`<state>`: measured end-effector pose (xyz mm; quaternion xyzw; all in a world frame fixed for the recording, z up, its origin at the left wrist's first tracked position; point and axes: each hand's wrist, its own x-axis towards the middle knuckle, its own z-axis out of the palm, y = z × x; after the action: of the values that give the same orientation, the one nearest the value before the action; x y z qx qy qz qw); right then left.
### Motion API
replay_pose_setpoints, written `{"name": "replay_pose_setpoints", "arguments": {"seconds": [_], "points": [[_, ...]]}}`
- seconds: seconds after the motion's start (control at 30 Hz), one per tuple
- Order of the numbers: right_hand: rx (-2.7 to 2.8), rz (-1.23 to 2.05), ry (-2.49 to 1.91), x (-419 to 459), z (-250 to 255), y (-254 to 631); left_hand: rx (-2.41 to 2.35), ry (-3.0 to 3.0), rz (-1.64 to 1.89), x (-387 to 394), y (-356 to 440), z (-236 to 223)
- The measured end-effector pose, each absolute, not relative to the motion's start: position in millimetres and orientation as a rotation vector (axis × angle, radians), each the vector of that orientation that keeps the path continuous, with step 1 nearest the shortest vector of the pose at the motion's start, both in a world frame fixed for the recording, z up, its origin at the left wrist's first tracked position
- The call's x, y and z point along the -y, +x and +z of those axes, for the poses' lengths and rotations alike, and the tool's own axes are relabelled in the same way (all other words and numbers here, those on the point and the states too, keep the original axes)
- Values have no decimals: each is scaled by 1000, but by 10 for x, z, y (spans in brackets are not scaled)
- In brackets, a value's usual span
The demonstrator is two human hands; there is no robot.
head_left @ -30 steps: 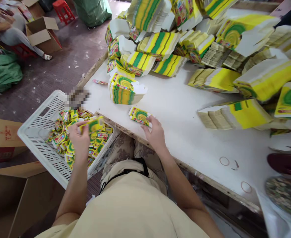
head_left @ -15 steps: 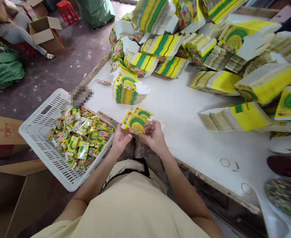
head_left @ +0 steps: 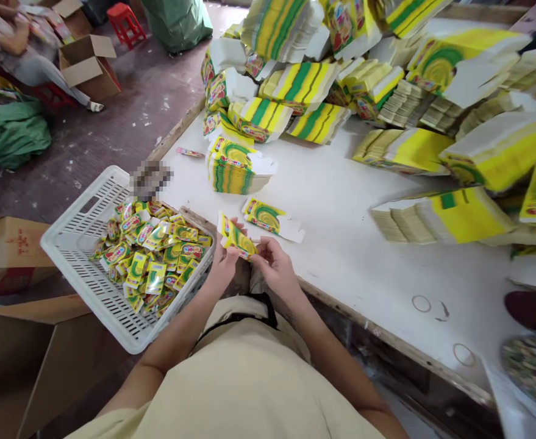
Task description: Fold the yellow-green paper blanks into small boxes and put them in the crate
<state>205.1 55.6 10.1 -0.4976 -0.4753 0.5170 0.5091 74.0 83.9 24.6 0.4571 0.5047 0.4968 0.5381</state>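
Note:
Between my two hands, at the table's near edge, is a small yellow and green printed box (head_left: 240,239), tilted. My left hand (head_left: 225,262) is closed round its left end, thumb on top. The fingers of my right hand (head_left: 273,261) pinch its right end. Just beyond, a flat printed carton (head_left: 266,216) with white flaps lies on the white table (head_left: 332,256). Behind it stands a stack of the same flat cartons (head_left: 231,167). To my left, a white plastic basket (head_left: 78,244) holds many small filled packs (head_left: 155,277).
Bundles of flat cartons (head_left: 299,85) are piled across the back and right of the table. Rubber bands (head_left: 421,303) lie at the right. Open cardboard boxes (head_left: 21,360) stand at the left. A seated person (head_left: 43,70), a red stool (head_left: 125,25) and green sacks (head_left: 176,24) are farther off.
The box in my hands has come nearer and tilted, away from the flat carton, which now lies on the table. My left fingers have closed further round the box.

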Motion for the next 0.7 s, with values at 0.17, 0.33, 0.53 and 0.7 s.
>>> {"name": "replay_pose_setpoints", "arguments": {"seconds": [0.17,0.33,0.53,0.7], "points": [[1205,1349,-1080,-532,139,2058,-1202,1087,1234,-814,738,243],[1119,1478,-991,-517,118,1896,-1378,1084,1356,-916,792,282],[863,1413,-1132,-594,46,2061,-1211,1036,1235,-882,723,206],[1217,922,-1231,-611,74,2304,-1080,1084,1130,-994,471,247]]}}
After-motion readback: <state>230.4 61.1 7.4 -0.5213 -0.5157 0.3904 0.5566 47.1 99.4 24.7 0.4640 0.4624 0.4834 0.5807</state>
